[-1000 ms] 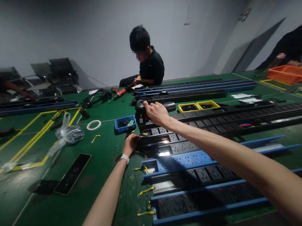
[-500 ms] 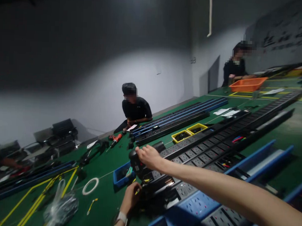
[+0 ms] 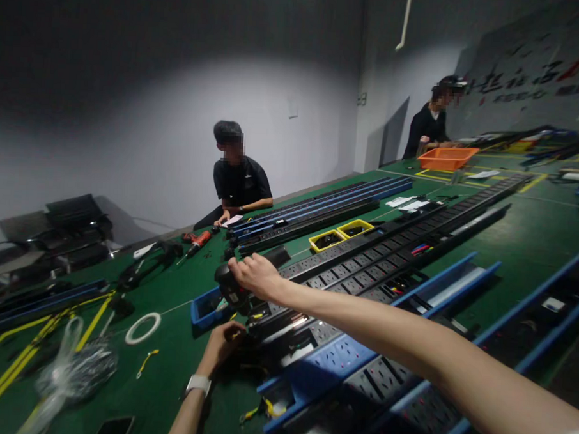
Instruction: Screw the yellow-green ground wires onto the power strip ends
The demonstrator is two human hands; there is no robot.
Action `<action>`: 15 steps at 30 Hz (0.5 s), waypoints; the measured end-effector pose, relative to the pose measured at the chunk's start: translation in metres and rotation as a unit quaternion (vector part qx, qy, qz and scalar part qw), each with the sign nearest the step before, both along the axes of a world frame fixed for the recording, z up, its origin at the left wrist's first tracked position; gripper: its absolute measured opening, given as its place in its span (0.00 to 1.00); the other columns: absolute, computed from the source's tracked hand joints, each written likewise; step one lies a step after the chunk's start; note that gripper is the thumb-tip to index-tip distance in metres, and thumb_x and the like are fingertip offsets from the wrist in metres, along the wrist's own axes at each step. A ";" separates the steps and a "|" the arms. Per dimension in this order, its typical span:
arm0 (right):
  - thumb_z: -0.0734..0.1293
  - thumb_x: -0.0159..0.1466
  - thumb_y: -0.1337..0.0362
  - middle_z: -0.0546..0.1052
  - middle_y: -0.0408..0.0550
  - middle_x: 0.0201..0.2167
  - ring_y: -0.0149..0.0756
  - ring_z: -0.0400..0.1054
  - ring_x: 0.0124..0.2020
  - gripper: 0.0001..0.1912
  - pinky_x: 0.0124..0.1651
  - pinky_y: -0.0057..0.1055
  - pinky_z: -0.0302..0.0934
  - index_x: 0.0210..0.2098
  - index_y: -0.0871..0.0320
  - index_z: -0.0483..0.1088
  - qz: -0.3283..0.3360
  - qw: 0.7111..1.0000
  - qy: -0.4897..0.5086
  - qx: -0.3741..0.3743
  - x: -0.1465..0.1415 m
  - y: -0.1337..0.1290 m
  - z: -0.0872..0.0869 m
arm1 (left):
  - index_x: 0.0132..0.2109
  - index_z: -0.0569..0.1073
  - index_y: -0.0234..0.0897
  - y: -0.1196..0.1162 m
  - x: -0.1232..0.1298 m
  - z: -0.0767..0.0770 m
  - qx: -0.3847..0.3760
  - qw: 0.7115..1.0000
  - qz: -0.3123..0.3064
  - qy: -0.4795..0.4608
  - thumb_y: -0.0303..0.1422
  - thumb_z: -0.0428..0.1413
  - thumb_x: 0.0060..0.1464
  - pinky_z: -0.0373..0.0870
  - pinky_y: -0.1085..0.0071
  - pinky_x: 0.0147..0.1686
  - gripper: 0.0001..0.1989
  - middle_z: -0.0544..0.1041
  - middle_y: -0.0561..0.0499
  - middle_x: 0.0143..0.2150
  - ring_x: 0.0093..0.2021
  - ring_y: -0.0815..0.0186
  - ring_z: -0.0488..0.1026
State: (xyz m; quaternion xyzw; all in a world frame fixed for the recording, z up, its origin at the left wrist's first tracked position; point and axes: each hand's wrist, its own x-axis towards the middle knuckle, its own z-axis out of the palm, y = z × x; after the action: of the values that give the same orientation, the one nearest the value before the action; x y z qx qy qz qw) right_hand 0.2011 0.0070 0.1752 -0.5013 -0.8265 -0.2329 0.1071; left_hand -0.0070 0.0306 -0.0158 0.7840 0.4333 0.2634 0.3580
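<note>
My right hand [image 3: 255, 276] is closed around a black power tool [image 3: 233, 290] that looks like a cordless drill. The tool sits over the near end of a long black socket strip [image 3: 348, 285], and my arm hides part of both. Close below it, my left hand [image 3: 224, 342] has its fingers pinched together by the strip's end. Something small and yellow, apparently a wire, shows at its fingertips. A blue bin [image 3: 203, 312] with tools inside stands just beyond that hand. Blue channels holding sockets [image 3: 343, 357] lie to the right, under my forearm.
On the left are a clear plastic bag [image 3: 79, 368], a white ring [image 3: 143, 329], a short yellow wire [image 3: 147, 363] and a phone [image 3: 115, 428]. An orange drill [image 3: 197, 243] lies near a seated co-worker [image 3: 240, 183]. Yellow bins [image 3: 327, 241] and an orange tray [image 3: 448, 158] stand farther back.
The whole view has shifted, so the scene sits farther left and higher. Both hands keep about the same places at the strip's end.
</note>
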 end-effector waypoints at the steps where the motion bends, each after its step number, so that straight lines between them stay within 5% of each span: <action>1: 0.55 0.69 0.72 0.79 0.59 0.42 0.40 0.76 0.44 0.23 0.45 0.38 0.64 0.62 0.71 0.56 0.000 1.000 -0.006 -0.001 0.000 0.000 0.001 | 0.33 0.79 0.39 -0.002 -0.001 0.000 -0.008 1.000 0.004 -0.017 0.40 0.57 0.48 0.75 0.64 0.35 0.11 0.82 0.46 0.32 0.32 0.60 0.78; 15: 0.58 0.66 0.75 0.79 0.57 0.44 0.40 0.74 0.46 0.28 0.47 0.36 0.58 0.65 0.71 0.54 0.001 0.999 -0.053 -0.006 -0.002 -0.001 0.006 | 0.32 0.76 0.35 -0.001 0.000 -0.001 0.071 0.997 0.020 0.024 0.31 0.55 0.54 0.62 0.76 0.32 0.07 0.77 0.52 0.28 0.28 0.70 0.70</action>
State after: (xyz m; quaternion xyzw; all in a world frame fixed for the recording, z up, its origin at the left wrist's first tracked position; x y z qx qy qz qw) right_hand 0.1989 0.0062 0.1812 -0.4879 -0.8328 -0.2544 0.0601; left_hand -0.0074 0.0291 -0.0169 0.8045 0.4378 0.2819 0.2857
